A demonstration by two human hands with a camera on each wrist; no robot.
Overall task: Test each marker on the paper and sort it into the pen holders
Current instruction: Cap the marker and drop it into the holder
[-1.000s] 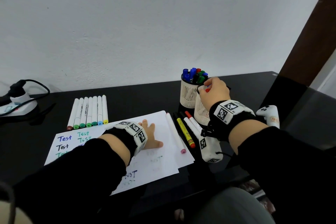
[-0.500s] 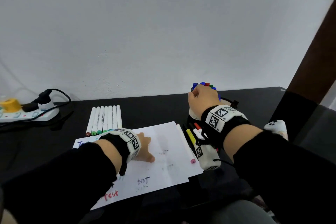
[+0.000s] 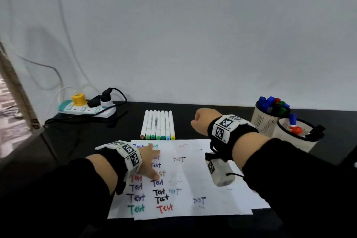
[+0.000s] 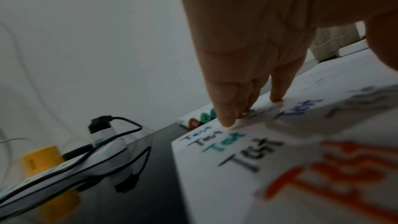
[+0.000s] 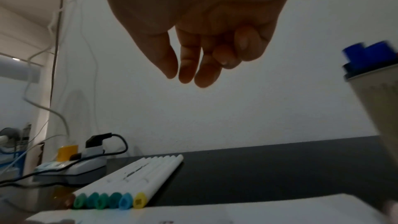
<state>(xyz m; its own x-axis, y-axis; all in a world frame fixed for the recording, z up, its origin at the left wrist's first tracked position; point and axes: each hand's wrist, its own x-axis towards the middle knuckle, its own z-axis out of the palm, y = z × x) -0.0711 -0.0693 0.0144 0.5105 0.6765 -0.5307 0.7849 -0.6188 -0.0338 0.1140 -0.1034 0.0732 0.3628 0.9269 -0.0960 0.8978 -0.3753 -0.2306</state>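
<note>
A white paper (image 3: 193,179) covered with "Test" words lies on the black desk. My left hand (image 3: 149,160) presses on it with straight fingers (image 4: 226,118). Behind the paper lies a row of several white markers (image 3: 158,124) with coloured caps (image 5: 112,203). My right hand (image 3: 201,120) hovers empty above the desk right of that row, its fingers (image 5: 187,67) hanging loosely curled. At the far right stand two white mesh pen holders: the back one (image 3: 264,121) is full of blue, green and red markers, the front one (image 3: 295,141) holds a few.
A power strip (image 3: 87,111) with plugs, cables and a yellow adapter sits at the back left of the desk. The white wall rises right behind the desk. The desk's left edge drops off near a doorway.
My right hand has left the pen holders, where it put down a red-tipped marker, and moved left, empty, towards the marker row. The head view has swung left. The left hand stays on the paper.
</note>
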